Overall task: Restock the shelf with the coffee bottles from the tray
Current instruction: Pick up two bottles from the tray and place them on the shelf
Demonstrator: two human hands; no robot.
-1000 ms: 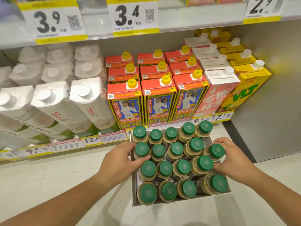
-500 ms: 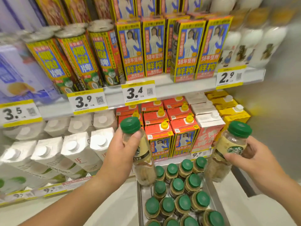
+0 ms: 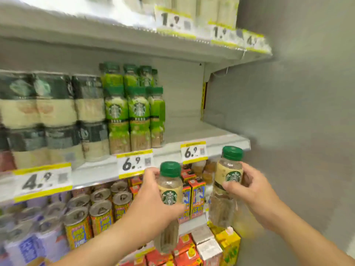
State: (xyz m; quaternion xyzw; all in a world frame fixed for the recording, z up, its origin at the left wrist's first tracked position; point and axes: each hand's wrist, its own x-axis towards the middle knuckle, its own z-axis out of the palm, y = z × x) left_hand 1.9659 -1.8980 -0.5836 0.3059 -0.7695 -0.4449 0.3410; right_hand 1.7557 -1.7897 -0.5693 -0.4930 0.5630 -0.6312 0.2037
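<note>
My left hand [image 3: 151, 204] grips a green-capped coffee bottle [image 3: 170, 181] with a cream label, held upright in front of the shelf edge. A second, matching coffee bottle [image 3: 229, 169] is in my right hand [image 3: 249, 191], slightly higher and to the right. Both bottles hang just below the front lip of the shelf [image 3: 215, 131], whose right part is bare next to a row of green-labelled bottles [image 3: 134, 112]. The tray is out of view.
Dark-and-cream bottles [image 3: 53, 112] fill the shelf's left side. Price tags reading 6.9 [image 3: 193, 152] line its front edge. Cans [image 3: 96, 212] and cartons [image 3: 194, 196] sit on lower shelves. A grey side wall [image 3: 288, 131] bounds the shelf on the right; another shelf [image 3: 134, 41] lies above.
Both hands took a bottle out of the tray and raised it past the lower shelves to the shelf with the green-labelled bottles. The view tilted upward, and the tray dropped out of sight.
</note>
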